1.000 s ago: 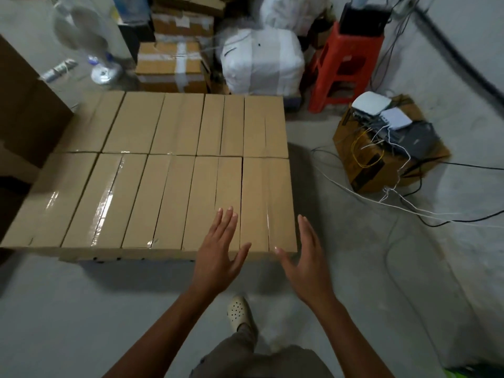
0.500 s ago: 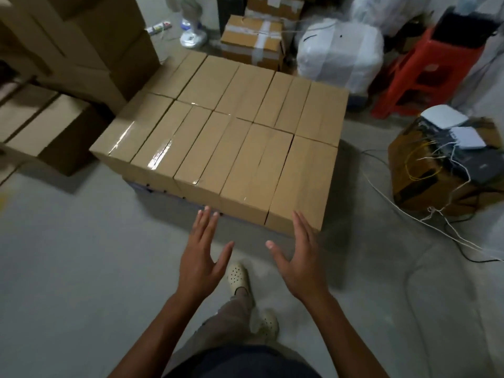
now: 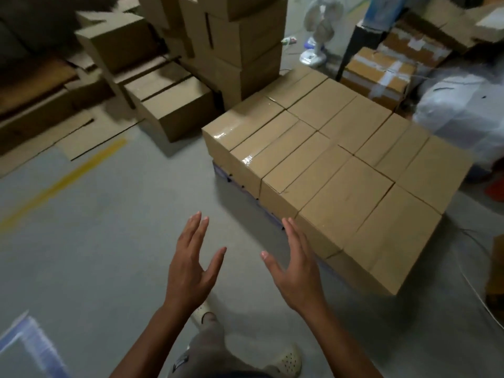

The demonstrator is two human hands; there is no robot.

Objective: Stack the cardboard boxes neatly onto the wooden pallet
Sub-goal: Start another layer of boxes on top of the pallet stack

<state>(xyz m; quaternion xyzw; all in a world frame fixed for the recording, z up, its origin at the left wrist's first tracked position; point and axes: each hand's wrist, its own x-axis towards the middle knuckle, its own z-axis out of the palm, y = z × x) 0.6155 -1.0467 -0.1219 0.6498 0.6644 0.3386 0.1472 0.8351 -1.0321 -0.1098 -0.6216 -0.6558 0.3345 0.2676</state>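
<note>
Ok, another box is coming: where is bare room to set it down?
Bare grey floor left of the stacked boxes, out to the yellow line. Crowded behind them: loose cardboard boxes, a fan, taped parcels.

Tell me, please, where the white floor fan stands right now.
In the head view the white floor fan stands top centre-right, beyond the flat layer of brown cardboard boxes, between the tall cardboard stack and the tape-crossed cardboard box.

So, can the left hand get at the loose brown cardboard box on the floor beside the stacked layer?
Likely yes, with a step forward: the left hand holds nothing, and only bare grey floor lies between it and the brown cardboard box.
</note>
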